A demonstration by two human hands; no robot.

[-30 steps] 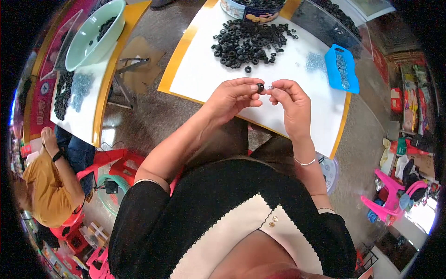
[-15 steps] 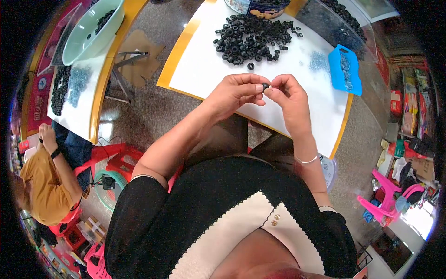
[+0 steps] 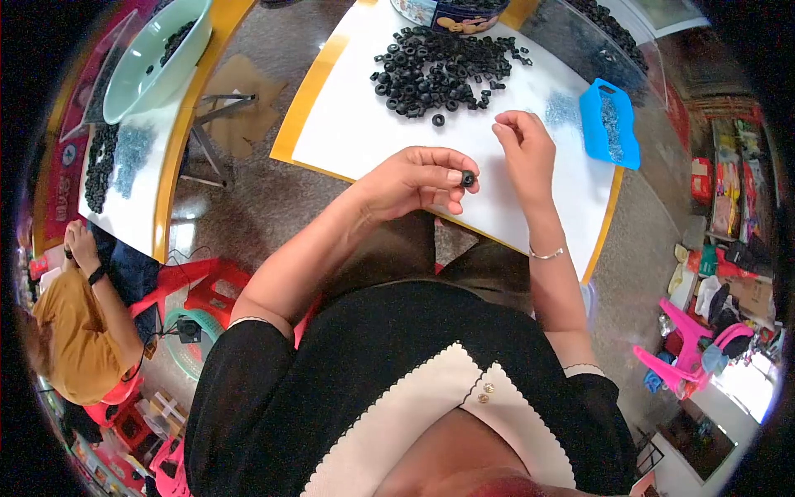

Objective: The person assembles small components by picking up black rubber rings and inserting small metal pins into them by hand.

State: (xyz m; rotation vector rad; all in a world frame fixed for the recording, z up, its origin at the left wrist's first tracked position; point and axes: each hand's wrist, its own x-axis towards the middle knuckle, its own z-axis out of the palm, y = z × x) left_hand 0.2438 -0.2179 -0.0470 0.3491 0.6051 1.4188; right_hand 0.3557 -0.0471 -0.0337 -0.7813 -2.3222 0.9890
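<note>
My left hand pinches a small black ring-shaped part between thumb and fingers, above the near edge of the white tabletop. My right hand is apart from it, raised over the table to the right. Its thumb and forefinger tips come close together, and whatever may be between them is too small to make out. Beyond my hands lies a heap of loose black ring-shaped parts, with one single black ring at its near side. Small clear bluish pieces are spread past my right hand.
A blue scoop-like tray with clear pieces stands at the table's right edge. Behind the heap is a round tin. On the left, another table carries a pale green basin; a person in a mustard top sits near it.
My hands have parted. The right has moved up and away to the right; the left, still holding the black part, has dropped slightly toward me and turned the part's hole into view.
</note>
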